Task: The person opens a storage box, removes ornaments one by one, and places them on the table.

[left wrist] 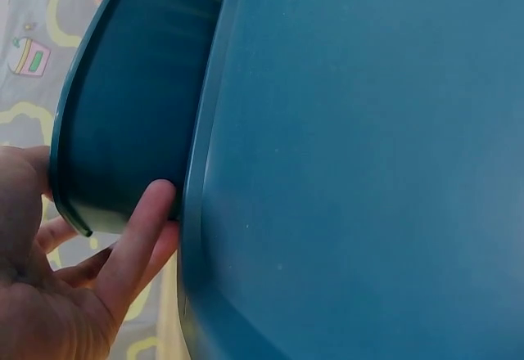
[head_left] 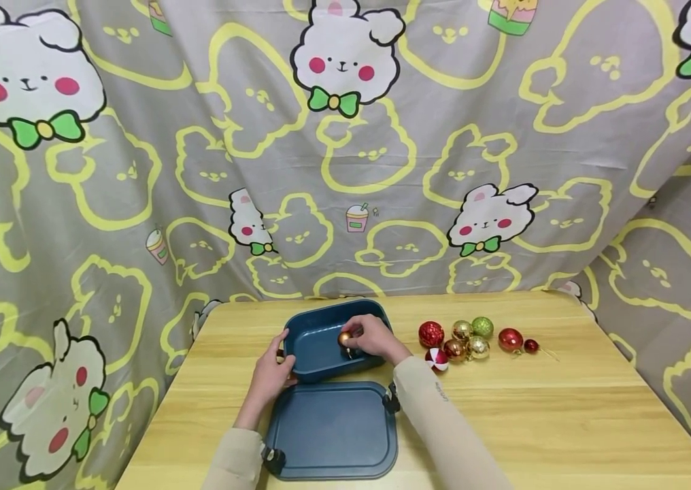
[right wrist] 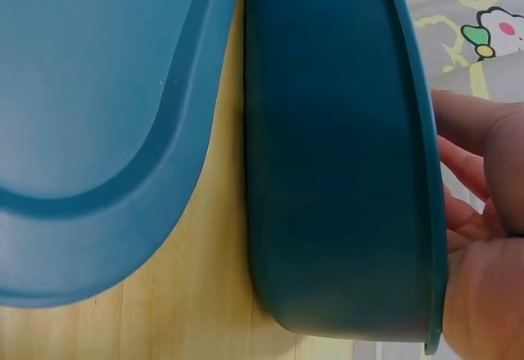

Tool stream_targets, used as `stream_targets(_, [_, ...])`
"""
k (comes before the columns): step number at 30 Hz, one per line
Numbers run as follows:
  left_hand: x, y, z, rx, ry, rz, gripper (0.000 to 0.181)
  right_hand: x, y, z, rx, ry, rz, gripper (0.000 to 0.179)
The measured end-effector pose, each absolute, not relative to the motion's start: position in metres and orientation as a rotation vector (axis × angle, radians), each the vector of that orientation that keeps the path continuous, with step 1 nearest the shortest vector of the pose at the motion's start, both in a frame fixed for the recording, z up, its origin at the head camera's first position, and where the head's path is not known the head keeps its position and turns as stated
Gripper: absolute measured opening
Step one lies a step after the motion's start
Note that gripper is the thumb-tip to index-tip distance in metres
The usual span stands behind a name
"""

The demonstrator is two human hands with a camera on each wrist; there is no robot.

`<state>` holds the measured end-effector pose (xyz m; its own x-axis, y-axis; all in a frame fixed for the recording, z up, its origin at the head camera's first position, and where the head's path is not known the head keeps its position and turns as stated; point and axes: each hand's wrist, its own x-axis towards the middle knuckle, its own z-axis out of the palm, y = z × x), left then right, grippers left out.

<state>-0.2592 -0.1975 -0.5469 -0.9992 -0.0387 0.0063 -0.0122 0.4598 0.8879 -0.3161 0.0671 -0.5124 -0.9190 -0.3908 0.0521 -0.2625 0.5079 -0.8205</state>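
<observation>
A deep blue rectangular box sits open-topped towards the back of the table. My left hand grips its left end, with fingers spread around the corner; in the left wrist view one finger lies against the wall. Over the box's right part, my right hand pinches a copper-coloured Christmas ball inside the rim. The box wall hides that ball in the right wrist view. Nearest me lies a flat blue lid with a raised rim, close to the box's front wall.
To the right is a loose group of Christmas balls: a red one, a red-and-white one, a green one and several gold or copper ones. Further right lie a red ball and a smaller dark red one. A patterned curtain surrounds the wooden table.
</observation>
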Motion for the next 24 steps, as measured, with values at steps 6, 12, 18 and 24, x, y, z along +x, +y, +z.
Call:
stream_targets(6, [-0.26, -0.197, -0.547, 0.046, -2.667, -1.613, 0.064, -0.316, 0.07, -0.51, -0.569, 2.593, -1.441, 0.018])
stream_targets(12, [-0.26, -0.198, -0.547, 0.06, -2.676, -1.607, 0.064, -0.316, 0.073, -0.51, -0.547, 2.561, -1.485, 0.019])
stream_targets(18, [-0.259, -0.197, -0.546, 0.068, -2.675, -1.607, 0.065, -0.314, 0.078, -0.507, -0.535, 2.551, -1.508, 0.02])
stream_targets(24, [-0.259, -0.196, -0.546, 0.072, -2.685, -1.607, 0.065, -0.31, 0.084, -0.501, -0.529, 2.552, -1.543, 0.021])
